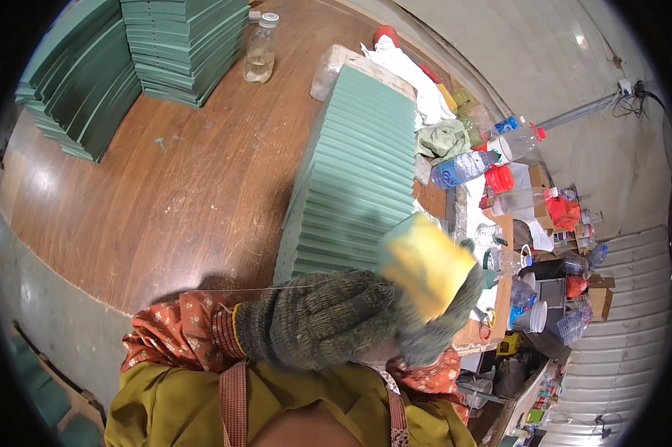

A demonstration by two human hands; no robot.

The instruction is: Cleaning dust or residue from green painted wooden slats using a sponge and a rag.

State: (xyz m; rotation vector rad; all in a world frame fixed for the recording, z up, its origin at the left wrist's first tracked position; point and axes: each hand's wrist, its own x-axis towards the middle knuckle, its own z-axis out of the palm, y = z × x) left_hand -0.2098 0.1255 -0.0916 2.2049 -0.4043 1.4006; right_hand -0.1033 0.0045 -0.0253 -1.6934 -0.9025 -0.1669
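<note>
Curved stacks of green slabs (190,52) stand at far left on the wood-grained table (194,186), a clear bottle (260,59) to their right. The left hand (321,316), in coarse dark knit, lies by the near end of the ridged green row (358,160), whose long axis runs near to far; whether that hand grips anything cannot be told. At the row's near right, the right hand (442,324), likewise gloved, grasps a blurred, squarish yellow block (431,264), slanting from far left to near right.

Yellow block (431,267), right hand (434,332) blurred
</note>
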